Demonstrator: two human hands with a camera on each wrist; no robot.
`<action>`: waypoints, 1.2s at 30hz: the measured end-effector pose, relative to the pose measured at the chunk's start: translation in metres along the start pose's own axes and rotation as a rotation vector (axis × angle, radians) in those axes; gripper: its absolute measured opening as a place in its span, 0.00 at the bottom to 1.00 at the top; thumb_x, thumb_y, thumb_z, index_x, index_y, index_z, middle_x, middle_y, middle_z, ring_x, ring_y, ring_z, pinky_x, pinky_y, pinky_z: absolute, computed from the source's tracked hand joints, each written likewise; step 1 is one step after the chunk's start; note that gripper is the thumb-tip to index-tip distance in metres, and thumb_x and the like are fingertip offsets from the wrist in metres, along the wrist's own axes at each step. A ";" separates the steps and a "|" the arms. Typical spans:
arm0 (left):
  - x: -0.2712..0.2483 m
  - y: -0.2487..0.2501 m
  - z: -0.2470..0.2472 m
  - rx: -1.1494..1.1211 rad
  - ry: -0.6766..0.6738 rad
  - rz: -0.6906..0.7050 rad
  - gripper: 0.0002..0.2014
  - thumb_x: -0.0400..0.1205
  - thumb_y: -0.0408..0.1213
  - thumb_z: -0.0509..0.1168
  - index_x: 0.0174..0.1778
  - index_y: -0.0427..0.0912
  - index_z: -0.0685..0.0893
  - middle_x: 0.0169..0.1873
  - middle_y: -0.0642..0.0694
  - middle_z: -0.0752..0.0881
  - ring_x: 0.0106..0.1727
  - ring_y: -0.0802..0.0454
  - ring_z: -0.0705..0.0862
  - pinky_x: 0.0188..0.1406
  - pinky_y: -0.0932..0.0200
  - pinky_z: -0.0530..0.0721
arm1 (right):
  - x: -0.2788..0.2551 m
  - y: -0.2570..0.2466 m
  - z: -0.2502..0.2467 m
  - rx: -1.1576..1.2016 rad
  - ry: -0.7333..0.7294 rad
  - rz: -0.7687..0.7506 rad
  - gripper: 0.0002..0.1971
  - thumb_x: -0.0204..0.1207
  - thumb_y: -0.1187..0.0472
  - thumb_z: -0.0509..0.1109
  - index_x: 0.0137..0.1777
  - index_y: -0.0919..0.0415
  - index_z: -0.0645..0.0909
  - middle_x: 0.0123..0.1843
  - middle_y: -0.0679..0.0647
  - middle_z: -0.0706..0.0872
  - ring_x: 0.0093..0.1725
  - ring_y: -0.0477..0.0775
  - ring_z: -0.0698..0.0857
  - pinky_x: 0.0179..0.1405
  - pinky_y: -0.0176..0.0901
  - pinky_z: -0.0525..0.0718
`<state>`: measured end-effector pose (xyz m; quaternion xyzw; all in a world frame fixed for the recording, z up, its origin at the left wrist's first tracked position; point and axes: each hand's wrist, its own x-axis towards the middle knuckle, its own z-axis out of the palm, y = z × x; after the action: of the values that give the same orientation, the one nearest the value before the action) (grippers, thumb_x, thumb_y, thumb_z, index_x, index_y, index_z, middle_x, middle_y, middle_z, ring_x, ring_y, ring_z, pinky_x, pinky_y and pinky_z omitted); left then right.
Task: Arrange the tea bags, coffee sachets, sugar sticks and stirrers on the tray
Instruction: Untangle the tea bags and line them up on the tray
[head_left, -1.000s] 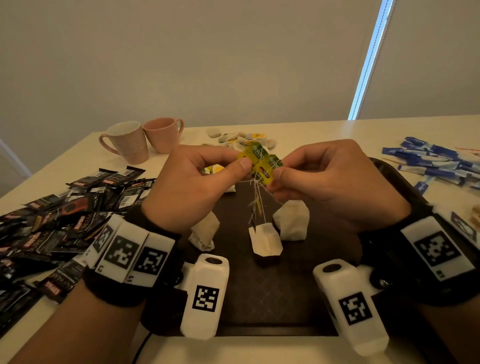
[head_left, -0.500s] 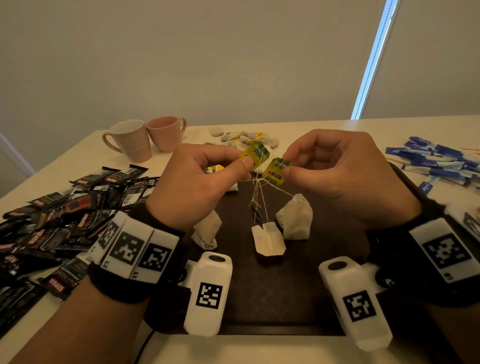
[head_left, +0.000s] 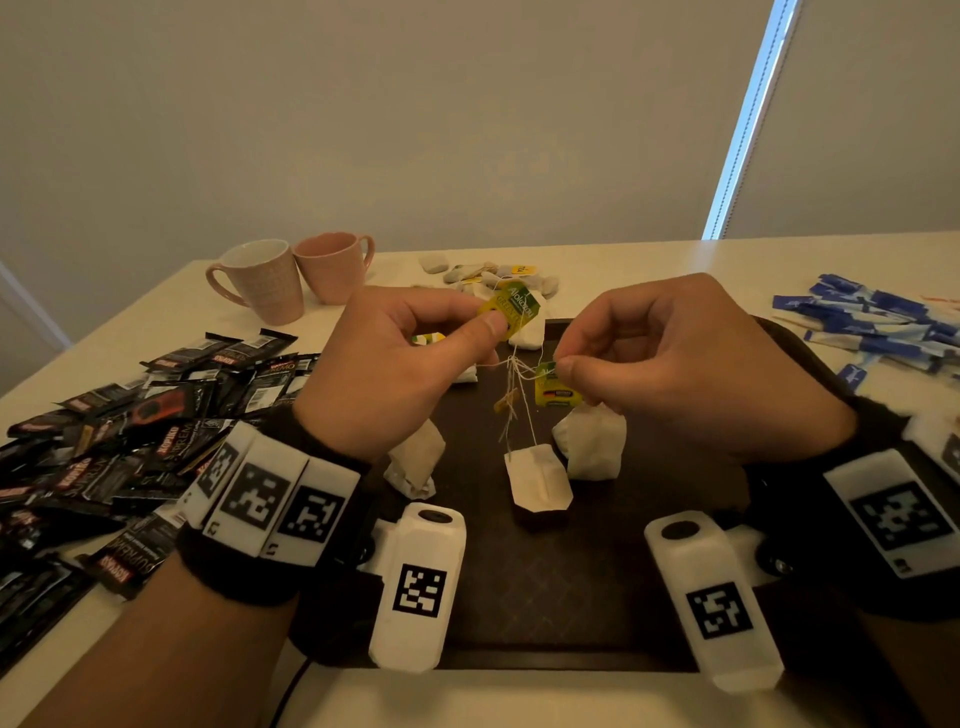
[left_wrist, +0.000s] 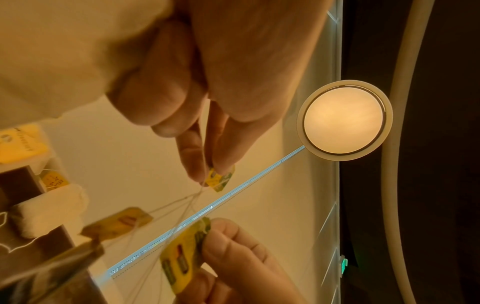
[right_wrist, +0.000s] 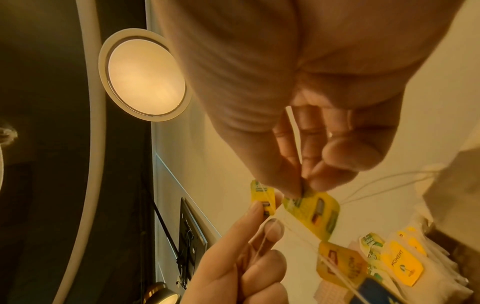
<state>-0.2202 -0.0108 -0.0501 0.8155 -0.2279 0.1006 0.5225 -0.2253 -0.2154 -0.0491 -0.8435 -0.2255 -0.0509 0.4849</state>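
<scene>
Over the dark tray (head_left: 524, 618) my left hand (head_left: 493, 325) pinches a yellow-green tea bag tag (head_left: 511, 312) between thumb and forefinger. My right hand (head_left: 561, 366) pinches a second yellow tag (head_left: 556, 387) a little lower. Their white strings (head_left: 514, 369) are tangled in a knot between the hands. Three white tea bags (head_left: 537, 478) hang or rest below on the tray. The left wrist view shows the left hand's tag (left_wrist: 219, 179) and the right hand's tag (left_wrist: 184, 255). The right wrist view shows the right hand's tag (right_wrist: 311, 209).
Black coffee sachets (head_left: 130, 415) are heaped on the table at left. Two pink mugs (head_left: 296, 275) stand at back left, loose tea bags (head_left: 493, 275) behind the tray, blue sugar sticks (head_left: 878, 322) at right.
The two tags, touching a second ago, have been drawn apart. My right hand has lowered its tag; the left holds its tag higher. The strings stay knotted.
</scene>
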 end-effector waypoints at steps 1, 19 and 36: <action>0.000 0.000 0.000 -0.002 0.000 -0.001 0.09 0.85 0.31 0.64 0.39 0.42 0.86 0.15 0.65 0.77 0.18 0.72 0.76 0.21 0.83 0.68 | 0.000 0.000 0.000 0.007 -0.014 0.019 0.05 0.73 0.67 0.77 0.43 0.55 0.88 0.36 0.48 0.90 0.35 0.47 0.90 0.37 0.35 0.89; -0.001 0.000 0.001 -0.039 0.003 0.001 0.09 0.83 0.33 0.65 0.39 0.43 0.87 0.26 0.55 0.84 0.19 0.70 0.77 0.21 0.82 0.69 | 0.001 -0.005 0.004 0.125 -0.159 0.178 0.03 0.72 0.69 0.77 0.45 0.65 0.89 0.37 0.58 0.92 0.36 0.53 0.92 0.35 0.38 0.90; -0.004 0.005 0.001 -0.058 -0.022 -0.023 0.08 0.84 0.31 0.64 0.42 0.37 0.87 0.37 0.34 0.88 0.19 0.70 0.78 0.23 0.83 0.69 | 0.000 -0.005 0.004 0.124 -0.119 0.164 0.03 0.71 0.68 0.78 0.44 0.65 0.89 0.35 0.55 0.91 0.32 0.49 0.90 0.33 0.37 0.89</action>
<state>-0.2261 -0.0122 -0.0480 0.8037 -0.2268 0.0789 0.5444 -0.2276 -0.2095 -0.0472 -0.8291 -0.1869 0.0531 0.5242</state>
